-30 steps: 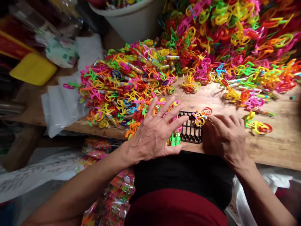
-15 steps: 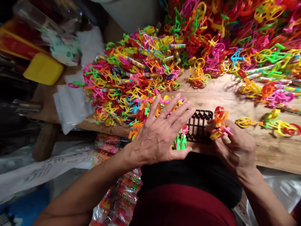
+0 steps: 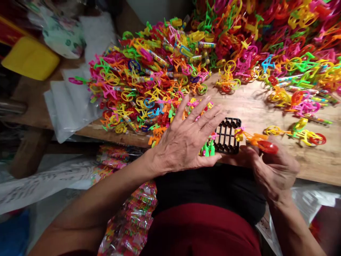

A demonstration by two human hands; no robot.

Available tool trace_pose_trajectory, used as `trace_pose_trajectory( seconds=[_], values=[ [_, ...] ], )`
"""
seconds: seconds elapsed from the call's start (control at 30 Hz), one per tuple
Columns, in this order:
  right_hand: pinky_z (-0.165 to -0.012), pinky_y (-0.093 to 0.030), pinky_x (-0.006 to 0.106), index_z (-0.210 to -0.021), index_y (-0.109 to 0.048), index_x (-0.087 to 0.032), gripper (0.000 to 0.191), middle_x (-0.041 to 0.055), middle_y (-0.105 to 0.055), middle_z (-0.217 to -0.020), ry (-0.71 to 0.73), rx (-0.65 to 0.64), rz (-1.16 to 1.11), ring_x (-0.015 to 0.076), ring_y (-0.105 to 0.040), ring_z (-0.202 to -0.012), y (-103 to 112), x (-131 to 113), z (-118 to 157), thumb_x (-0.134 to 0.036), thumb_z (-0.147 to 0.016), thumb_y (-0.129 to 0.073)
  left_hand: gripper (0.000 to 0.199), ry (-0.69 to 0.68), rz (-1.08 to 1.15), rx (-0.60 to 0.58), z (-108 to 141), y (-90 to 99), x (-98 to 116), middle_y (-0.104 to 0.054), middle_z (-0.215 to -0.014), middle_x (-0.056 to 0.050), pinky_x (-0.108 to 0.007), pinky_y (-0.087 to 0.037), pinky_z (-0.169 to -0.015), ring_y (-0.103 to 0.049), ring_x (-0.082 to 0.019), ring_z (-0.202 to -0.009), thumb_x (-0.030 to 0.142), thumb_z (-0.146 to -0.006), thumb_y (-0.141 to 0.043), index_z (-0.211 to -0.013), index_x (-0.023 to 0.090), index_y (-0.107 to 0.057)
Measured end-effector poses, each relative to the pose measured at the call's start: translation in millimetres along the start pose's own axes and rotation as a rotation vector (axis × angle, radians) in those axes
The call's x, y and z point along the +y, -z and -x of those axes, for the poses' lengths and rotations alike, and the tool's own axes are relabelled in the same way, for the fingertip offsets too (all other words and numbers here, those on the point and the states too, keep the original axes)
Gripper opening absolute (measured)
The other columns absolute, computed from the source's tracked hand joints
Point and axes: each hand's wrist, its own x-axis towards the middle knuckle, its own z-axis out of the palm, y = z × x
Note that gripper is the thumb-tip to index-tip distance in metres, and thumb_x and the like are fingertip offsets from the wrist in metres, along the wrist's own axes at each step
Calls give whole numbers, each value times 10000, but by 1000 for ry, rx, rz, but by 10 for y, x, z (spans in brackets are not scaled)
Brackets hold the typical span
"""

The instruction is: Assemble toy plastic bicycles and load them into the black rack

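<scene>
Orange-red toy is tipping flatter vs. a moment ago, R hand curling round it just R of black rack. L hand is lying spread, palm down, over green toys at rack's L end; unfilled slots showing between hands. Wooden worktop is carrying toy piles beyond both; plastic sleeves lying L, room dim.

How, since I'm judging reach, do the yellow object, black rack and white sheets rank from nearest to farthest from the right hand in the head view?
1. Black rack: just left of the right hand.
2. White sheets: well left, past the toy pile.
3. Yellow object: farthest, toward the upper left.
</scene>
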Motion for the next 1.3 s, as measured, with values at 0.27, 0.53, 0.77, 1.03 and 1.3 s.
trace_pose_trajectory(
  seconds=[0.27,0.53,0.77,1.03,1.3],
  values=[
    [-711,-556,345,-1039,-632,-211,126,83,-713,-947,169,-119,149,208,-680,-809,-283,18,-261,-220,-930,-570,906,-32,31,35,5,15,-6,-367,-1650,-103,-596,-71,-1313,-239,-356,-1573,702,-918,-464,-1561,74,-353],
    [-711,-534,302,-988,-618,-224,154,30,-685,-857,263,-204,-19,174,-635,-782,-616,20,-604,-135,-921,-512,795,0,71,16,-1,38,-10,-366,-1648,-124,-564,-40,-1311,-226,-332,-1581,557,-951,-451,-1567,66,-337],
    [-686,-474,316,-872,-624,-223,121,17,-636,-770,151,-261,-68,170,-573,-718,-665,87,-637,-234,-947,-529,810,-15,60,23,9,31,-22,-368,-1644,-147,-575,-54,-1305,-237,-348,-1575,564,-954,-439,-1571,55,-311],
    [-677,-465,318,-788,-568,-235,157,32,-618,-737,168,-286,51,186,-561,-714,-683,11,-641,-214,-928,-499,855,-10,47,10,-5,29,-9,-347,-1654,-158,-572,-38,-1304,-217,-349,-1581,556,-926,-486,-1597,76,-261],
    [-655,-433,300,-770,-536,-224,166,28,-588,-730,222,-293,24,176,-544,-709,-675,57,-633,-170,-915,-477,895,-11,19,3,0,23,-15,-342,-1657,-152,-573,-40,-1299,-215,-342,-1582,567,-926,-473,-1627,114,-150]
  ],
)
